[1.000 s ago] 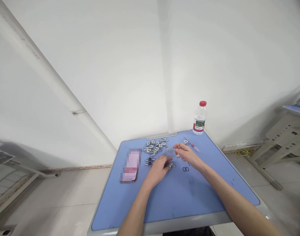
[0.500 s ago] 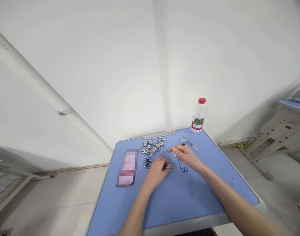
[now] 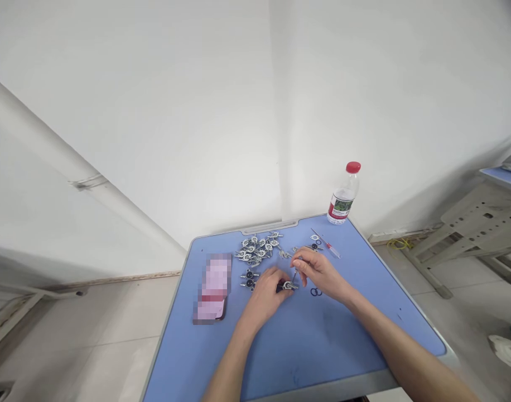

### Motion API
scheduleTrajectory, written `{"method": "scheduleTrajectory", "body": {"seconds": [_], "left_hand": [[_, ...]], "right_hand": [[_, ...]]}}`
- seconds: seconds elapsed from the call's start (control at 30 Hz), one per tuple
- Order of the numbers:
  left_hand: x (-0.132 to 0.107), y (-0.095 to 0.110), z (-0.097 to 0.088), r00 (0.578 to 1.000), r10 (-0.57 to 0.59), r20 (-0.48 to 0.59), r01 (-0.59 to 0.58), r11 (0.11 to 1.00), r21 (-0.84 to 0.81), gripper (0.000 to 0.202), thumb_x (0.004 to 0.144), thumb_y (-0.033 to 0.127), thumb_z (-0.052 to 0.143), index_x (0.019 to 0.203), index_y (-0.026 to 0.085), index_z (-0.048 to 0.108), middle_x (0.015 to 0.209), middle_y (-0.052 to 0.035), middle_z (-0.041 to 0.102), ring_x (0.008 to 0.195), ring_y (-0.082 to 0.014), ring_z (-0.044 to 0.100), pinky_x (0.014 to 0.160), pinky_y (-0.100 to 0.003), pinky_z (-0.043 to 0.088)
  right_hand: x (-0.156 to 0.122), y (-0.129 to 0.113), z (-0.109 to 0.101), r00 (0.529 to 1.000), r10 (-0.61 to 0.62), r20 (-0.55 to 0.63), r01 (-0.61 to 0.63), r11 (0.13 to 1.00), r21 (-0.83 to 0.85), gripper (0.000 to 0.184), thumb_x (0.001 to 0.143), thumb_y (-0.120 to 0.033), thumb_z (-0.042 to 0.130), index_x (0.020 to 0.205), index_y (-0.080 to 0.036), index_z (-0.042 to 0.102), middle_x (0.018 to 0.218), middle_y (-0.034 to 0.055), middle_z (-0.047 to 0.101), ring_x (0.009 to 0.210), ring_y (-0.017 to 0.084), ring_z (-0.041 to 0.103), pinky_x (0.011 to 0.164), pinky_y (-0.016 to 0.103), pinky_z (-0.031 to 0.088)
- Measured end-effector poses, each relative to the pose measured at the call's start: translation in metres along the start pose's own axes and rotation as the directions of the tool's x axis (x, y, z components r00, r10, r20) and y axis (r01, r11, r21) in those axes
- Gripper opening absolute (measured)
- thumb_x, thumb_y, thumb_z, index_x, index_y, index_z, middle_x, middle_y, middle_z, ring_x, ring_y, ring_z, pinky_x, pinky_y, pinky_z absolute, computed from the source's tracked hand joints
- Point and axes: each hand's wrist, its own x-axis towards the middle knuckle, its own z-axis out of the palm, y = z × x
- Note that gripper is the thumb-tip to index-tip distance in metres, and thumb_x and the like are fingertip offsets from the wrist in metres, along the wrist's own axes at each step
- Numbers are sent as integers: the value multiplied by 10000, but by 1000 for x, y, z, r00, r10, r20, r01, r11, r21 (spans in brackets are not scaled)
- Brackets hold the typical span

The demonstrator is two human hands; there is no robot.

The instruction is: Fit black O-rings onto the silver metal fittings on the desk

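My left hand [image 3: 267, 292] rests on the blue table [image 3: 305, 340] with its fingers pinched on a small metal fitting [image 3: 287, 286]. My right hand [image 3: 319, 271] is closed on a thin tool [image 3: 294, 276] whose tip points down at that fitting. A pile of several similar metal fittings [image 3: 258, 248] lies just beyond my hands. Two more fittings [image 3: 248, 278] sit left of my left hand. Two black rings [image 3: 316, 292] lie on the table beside my right wrist.
A phone [image 3: 212, 288] lies at the left of the table. A clear water bottle with a red cap [image 3: 343, 194] stands at the far right corner. A red-handled screwdriver [image 3: 327, 243] lies near it. Another desk [image 3: 481, 223] stands to the right.
My right hand has drawn in toward the left hand and tipped the thin tool down onto the fitting. The view has shifted slightly; the left hand has stayed on the fitting.
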Motion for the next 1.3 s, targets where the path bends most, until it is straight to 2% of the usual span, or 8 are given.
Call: {"method": "scheduleTrajectory", "body": {"seconds": [0.2, 0.4, 0.63, 0.93, 1.0, 1.07, 1.17, 1.3], "left_hand": [[-1, 2, -1, 1000, -2, -9, 2, 1000, -14, 100, 775, 222, 616, 873, 205, 631, 928, -35, 601, 940, -225, 541, 801, -326, 424], [-1, 0, 0, 1000, 5, -14, -5, 1000, -14, 99, 775, 226, 613, 870, 212, 632, 912, -31, 600, 924, -224, 546, 786, -322, 429], [-1, 1, 0, 1000, -3, -5, 3, 1000, -7, 106, 773, 230, 611, 873, 204, 635, 919, -42, 601, 925, -230, 549, 779, -326, 432], [-1, 2, -1, 1000, 11, -7, -11, 1000, 1, 108, 776, 236, 592, 868, 207, 639, 907, -40, 604, 910, -230, 549, 770, -326, 433], [-1, 1, 0, 1000, 18, -9, -18, 1000, -4, 103, 774, 234, 592, 863, 206, 635, 904, -34, 607, 902, -223, 552, 769, -321, 432], [0, 0, 0, 1000, 17, -14, -17, 1000, -8, 96, 769, 236, 600, 855, 206, 631, 899, -27, 609, 884, -215, 554, 765, -316, 430], [0, -1, 1, 1000, 8, -10, -8, 1000, -9, 99, 761, 240, 613, 851, 204, 630, 892, -21, 610, 876, -213, 554, 761, -314, 424], [0, 1, 0, 1000, -2, -5, 2, 1000, -7, 80, 752, 248, 621, 814, 198, 612, 891, -18, 608, 890, -217, 550, 758, -314, 415]], "right_hand": [[1, -3, 4, 999, -21, 36, 22, 1000, -18, 350, 965, -403, 408, 722, -214, 573, 581, 9, 556, 802, 187, 575, 702, 297, 464], [1, 0, 3, 999, -46, -12, 46, 998, -40, 394, 963, -382, 414, 640, -201, 546, 731, 31, 598, 761, 157, 570, 699, 288, 466], [1, -3, 4, 998, -58, -6, 58, 998, -29, 396, 957, -406, 416, 643, -205, 550, 743, 35, 586, 756, 158, 570, 676, 284, 480], [-1, -9, 3, 995, -96, 19, 97, 993, -73, 375, 967, -345, 411, 649, -211, 557, 708, 35, 592, 807, 177, 571, 684, 288, 479], [-2, -9, 3, 991, -129, 46, 133, 987, -93, 338, 971, -322, 407, 712, -211, 593, 737, 41, 608, 827, 181, 567, 702, 296, 477], [-2, -8, 4, 984, -167, 63, 173, 978, -115, 261, 970, -297, 408, 876, -214, 637, 781, 49, 622, 838, 185, 566, 718, 307, 478], [-3, -2, 7, 985, -174, 17, 174, 973, -153, 246, 958, -276, 430, 1136, -226, 591, 819, 47, 623, 782, 175, 574, 692, 303, 480], [-4, 6, 10, 989, -136, -62, 122, 975, -186, 218, 936, -271, 465, 1118, -230, 577, 808, 28, 624, 686, 153, 576, 653, 284, 474]]}}
